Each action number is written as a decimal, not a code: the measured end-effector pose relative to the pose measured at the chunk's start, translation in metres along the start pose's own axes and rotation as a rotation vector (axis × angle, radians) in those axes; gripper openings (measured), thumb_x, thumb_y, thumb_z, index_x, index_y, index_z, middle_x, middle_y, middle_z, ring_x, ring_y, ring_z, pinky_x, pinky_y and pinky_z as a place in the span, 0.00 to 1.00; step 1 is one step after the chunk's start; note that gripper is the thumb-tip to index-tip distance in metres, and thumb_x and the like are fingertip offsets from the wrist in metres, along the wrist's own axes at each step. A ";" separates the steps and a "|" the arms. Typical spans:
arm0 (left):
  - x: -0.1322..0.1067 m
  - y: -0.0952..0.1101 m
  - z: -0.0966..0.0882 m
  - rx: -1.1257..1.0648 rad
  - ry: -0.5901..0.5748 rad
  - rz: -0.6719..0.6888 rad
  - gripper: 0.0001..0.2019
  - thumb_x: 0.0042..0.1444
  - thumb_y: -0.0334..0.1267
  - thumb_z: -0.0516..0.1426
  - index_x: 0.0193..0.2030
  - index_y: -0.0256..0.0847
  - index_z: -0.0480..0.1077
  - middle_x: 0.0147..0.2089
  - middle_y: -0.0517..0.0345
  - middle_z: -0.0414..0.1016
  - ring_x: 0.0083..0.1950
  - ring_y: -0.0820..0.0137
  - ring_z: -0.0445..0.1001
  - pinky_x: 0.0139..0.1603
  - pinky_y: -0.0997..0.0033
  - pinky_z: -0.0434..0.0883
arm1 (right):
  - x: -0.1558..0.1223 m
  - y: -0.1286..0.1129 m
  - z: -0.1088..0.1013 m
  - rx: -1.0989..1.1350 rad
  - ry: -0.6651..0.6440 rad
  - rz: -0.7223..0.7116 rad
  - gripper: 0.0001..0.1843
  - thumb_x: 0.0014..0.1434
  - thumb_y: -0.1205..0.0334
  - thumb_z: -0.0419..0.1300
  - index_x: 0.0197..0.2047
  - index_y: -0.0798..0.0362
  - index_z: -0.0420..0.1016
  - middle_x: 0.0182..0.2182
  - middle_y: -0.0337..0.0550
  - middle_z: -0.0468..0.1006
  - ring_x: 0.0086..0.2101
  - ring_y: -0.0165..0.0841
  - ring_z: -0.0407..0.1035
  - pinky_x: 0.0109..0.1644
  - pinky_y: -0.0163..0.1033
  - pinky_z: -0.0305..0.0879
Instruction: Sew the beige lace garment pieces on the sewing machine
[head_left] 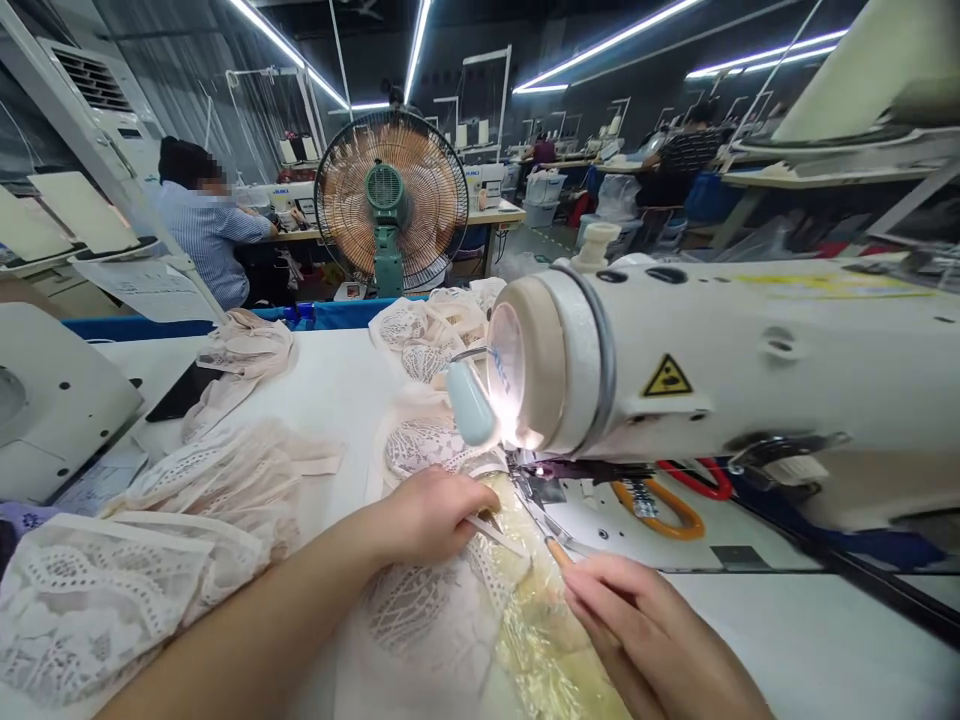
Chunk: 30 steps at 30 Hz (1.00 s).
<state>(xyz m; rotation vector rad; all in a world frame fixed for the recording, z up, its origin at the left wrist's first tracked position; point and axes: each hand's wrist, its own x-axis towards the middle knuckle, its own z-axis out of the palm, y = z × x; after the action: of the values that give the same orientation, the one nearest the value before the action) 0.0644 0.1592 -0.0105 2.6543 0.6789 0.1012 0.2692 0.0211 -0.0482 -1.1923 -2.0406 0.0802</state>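
Observation:
A pale lace bra [427,440] lies beneath the head of a white sewing machine [705,350], its edge at the lit needle area. My left hand [431,515] is closed on the bra just left of the needle, thumb and fingers pinching its edge. From under the fingers a narrow white strip [502,540] sticks out over crinkled yellowish clear film [551,640]. To the right of the needle, my right hand [637,610] is closed around a slender metal tool [551,527]; its exact kind is unclear. The tool's tip points toward the needle.
More lace bras [150,570] are heaped at left, and others [431,325] lie behind the machine head. Orange-handled scissors [675,515] and a red loop [709,482] rest under the machine arm. A large fan [390,200] stands beyond the table; a co-worker [206,230] sits at left.

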 end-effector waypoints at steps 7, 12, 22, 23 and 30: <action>-0.001 0.002 -0.002 -0.018 -0.026 -0.026 0.13 0.48 0.25 0.50 0.39 0.43 0.66 0.39 0.62 0.74 0.40 0.67 0.72 0.42 0.69 0.66 | 0.018 -0.003 0.004 -0.080 -0.031 -0.023 0.24 0.59 0.73 0.49 0.57 0.47 0.59 0.41 0.46 0.71 0.39 0.30 0.69 0.41 0.31 0.68; -0.001 0.001 -0.001 -0.018 -0.013 -0.020 0.14 0.47 0.24 0.50 0.39 0.43 0.66 0.39 0.61 0.75 0.40 0.67 0.72 0.41 0.69 0.67 | 0.022 -0.002 0.007 -0.097 -0.050 -0.022 0.21 0.59 0.73 0.48 0.54 0.52 0.61 0.40 0.48 0.69 0.36 0.29 0.68 0.39 0.31 0.68; -0.001 0.000 -0.001 -0.017 -0.011 -0.016 0.15 0.48 0.25 0.50 0.41 0.43 0.66 0.41 0.61 0.75 0.41 0.67 0.72 0.43 0.69 0.66 | 0.019 0.005 0.010 -0.137 -0.089 -0.052 0.22 0.57 0.75 0.47 0.55 0.56 0.61 0.41 0.50 0.69 0.37 0.29 0.69 0.39 0.31 0.69; -0.001 0.000 -0.001 -0.011 -0.011 -0.015 0.15 0.48 0.25 0.50 0.41 0.43 0.66 0.41 0.61 0.75 0.41 0.67 0.72 0.43 0.69 0.66 | 0.018 0.006 0.010 -0.149 -0.093 -0.056 0.22 0.57 0.75 0.47 0.55 0.56 0.61 0.42 0.51 0.69 0.37 0.29 0.69 0.39 0.31 0.69; -0.001 0.001 -0.001 0.004 -0.008 -0.030 0.14 0.48 0.26 0.50 0.40 0.43 0.66 0.40 0.61 0.74 0.39 0.66 0.72 0.41 0.67 0.66 | 0.015 0.004 0.010 -0.217 -0.080 -0.082 0.23 0.55 0.77 0.48 0.55 0.57 0.62 0.42 0.51 0.71 0.39 0.31 0.70 0.41 0.32 0.68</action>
<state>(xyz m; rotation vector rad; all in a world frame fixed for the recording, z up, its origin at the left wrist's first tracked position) 0.0642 0.1580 -0.0089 2.6455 0.7170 0.0803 0.2614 0.0374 -0.0485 -1.2516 -2.2097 -0.1390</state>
